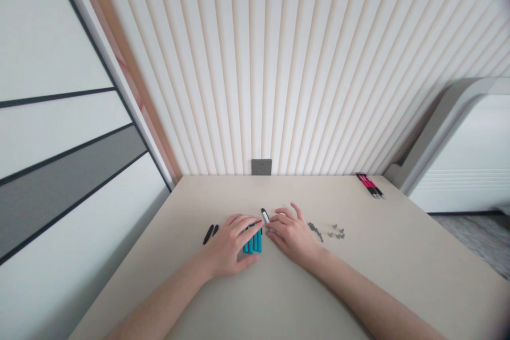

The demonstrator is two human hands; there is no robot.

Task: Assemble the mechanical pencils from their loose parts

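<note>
On the table point(279, 297), the left hand point(229, 244) lies over a bundle of pen barrels point(253, 241) near the middle, and the right hand point(292, 234) rests just right of them, touching a single pen piece point(265, 215) at their far end. Two caps point(210, 233) lie left of the left hand. Small metal parts point(326, 231) are scattered right of the right hand. A few pens point(370, 184) lie at the far right edge. A wall socket point(261, 167) sits behind the table's far edge.

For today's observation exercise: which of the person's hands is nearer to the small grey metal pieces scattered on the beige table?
Right. The right hand lies just beside the small grey metal pieces; the left hand rests farther away, on the teal pen barrels.
</note>
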